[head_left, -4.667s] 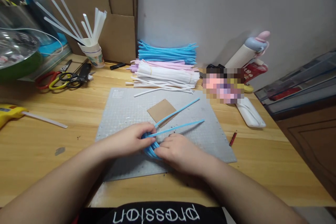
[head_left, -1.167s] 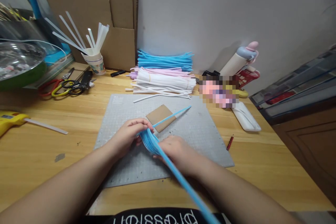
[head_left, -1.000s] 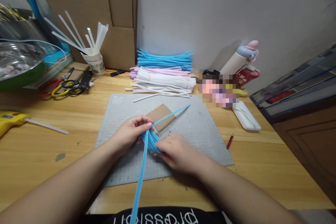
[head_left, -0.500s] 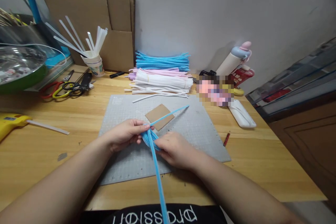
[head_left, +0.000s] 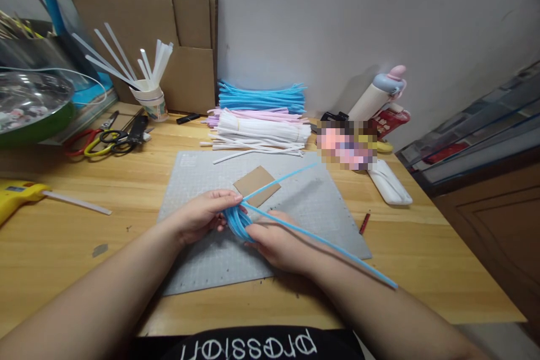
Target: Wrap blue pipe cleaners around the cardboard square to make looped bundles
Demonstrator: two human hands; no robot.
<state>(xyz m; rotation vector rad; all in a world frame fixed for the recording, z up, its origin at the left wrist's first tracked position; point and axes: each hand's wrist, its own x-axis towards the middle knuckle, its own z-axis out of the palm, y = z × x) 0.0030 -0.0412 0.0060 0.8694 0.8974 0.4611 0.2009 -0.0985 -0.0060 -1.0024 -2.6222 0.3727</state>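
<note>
A looped bundle of blue pipe cleaners (head_left: 237, 224) is held between both hands above the grey cutting mat (head_left: 198, 267). My left hand (head_left: 206, 211) pinches its upper left side, thumb on top. On the lower right side of the loop, my right hand (head_left: 276, 239) is closed with its thumb against it. Two long blue ends leave the bundle near my left thumb. One points to the far right, over a small cardboard square (head_left: 255, 177) on the mat. The other slants across my right hand and forearm. Fingers under the bundle are partly hidden.
Stacked pipe cleaners in blue (head_left: 261, 98), pink and white (head_left: 264, 126) lie behind the mat. At left are scissors (head_left: 99, 143), a yellow glue gun (head_left: 21, 197) and a paper cup (head_left: 152, 104) of white sticks. A bottle (head_left: 369, 104) and white pouch (head_left: 388, 183) are at right.
The long blue end that hung down toward my body has swung right and now lies across my right forearm. The other end reaches slightly farther right. Both hands keep hold of the bundle.
</note>
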